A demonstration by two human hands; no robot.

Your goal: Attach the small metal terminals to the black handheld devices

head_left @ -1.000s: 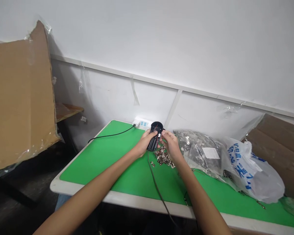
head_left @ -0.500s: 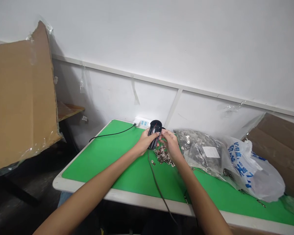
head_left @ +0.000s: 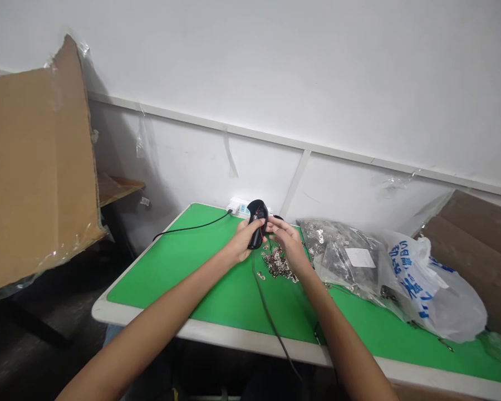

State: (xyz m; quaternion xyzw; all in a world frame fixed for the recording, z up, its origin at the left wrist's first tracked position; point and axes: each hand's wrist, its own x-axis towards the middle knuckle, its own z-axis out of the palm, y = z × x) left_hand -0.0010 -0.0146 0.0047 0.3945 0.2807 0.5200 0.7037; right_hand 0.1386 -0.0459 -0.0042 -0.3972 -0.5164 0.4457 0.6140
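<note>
The work in hand looks like fitting or adjusting something in a small black plastic housing (head_left: pixel 255 240), held up over the far middle of the counter (head_left: pixel 167 278), with a thin red wire (head_left: pixel 262 235) showing in its hollow side. The left hand (head_left: pixel 242 240) has its fingers closed round the housing from the left, thumb laid across the hollow. The right hand (head_left: pixel 288 238) is at the housing's right side, its fingers partly bent and close together; whether they pinch a wire or a small part is too small to tell. The next move seems to call for a steady left grip and fine fingertip work on the right, keeping the red wire from being caught. Just beneath and right of the hands is a pile of small metal pieces (head_left: pixel 278 264), so lowering the housing there could scatter them. Behind it, at the far edge, sits a white power strip (head_left: pixel 242 208) with a black cable (head_left: pixel 196 229) running left. A grey cable (head_left: pixel 264 301) drops over the near edge between the forearms. To the right, a clear bag of metal parts (head_left: pixel 338 256) and a white plastic bag (head_left: pixel 455 306) limit movement; the most open room is left.
</note>
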